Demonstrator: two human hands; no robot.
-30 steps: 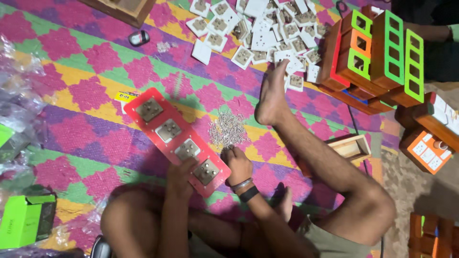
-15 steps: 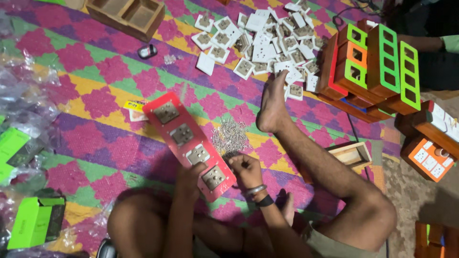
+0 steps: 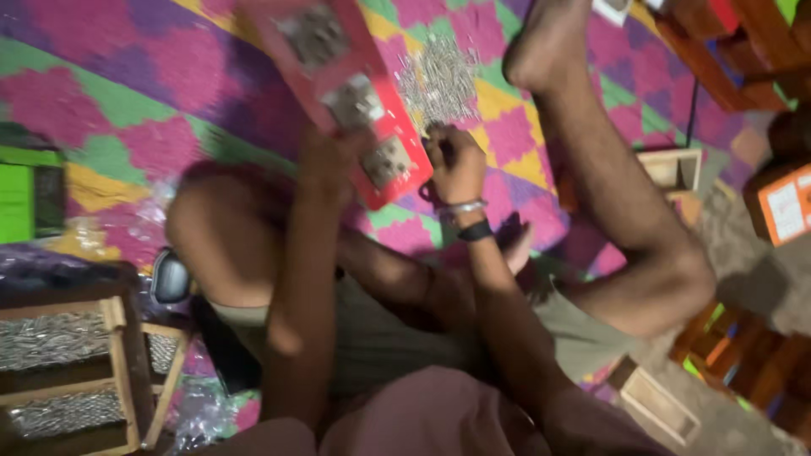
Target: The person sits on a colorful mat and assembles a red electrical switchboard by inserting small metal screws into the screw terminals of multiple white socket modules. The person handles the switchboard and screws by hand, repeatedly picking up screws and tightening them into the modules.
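A long red panel (image 3: 397, 118) with several square metal-and-white fittings lies on the patterned mat between my knees. My left hand (image 3: 329, 156) rests on its near end, beside the last fitting; the blur hides its fingers. My right hand (image 3: 454, 160), with a bangle and a dark band at the wrist, is closed at the panel's right edge, close to a heap of small silvery pins (image 3: 439, 80). Whether it pinches a pin is too blurred to tell.
My right leg stretches out to the foot (image 3: 545, 42) by the pins. A wooden tray of silvery pieces (image 3: 118, 363) sits at the lower left, a green box (image 3: 21, 190) at the left. Small wooden boxes (image 3: 676, 169) and an orange carton (image 3: 781, 203) stand at the right.
The view has dropped and closed in on my lap and knees. The white fittings and stacked boxes at the top have left the view. Both hands stay at the panel's near end.
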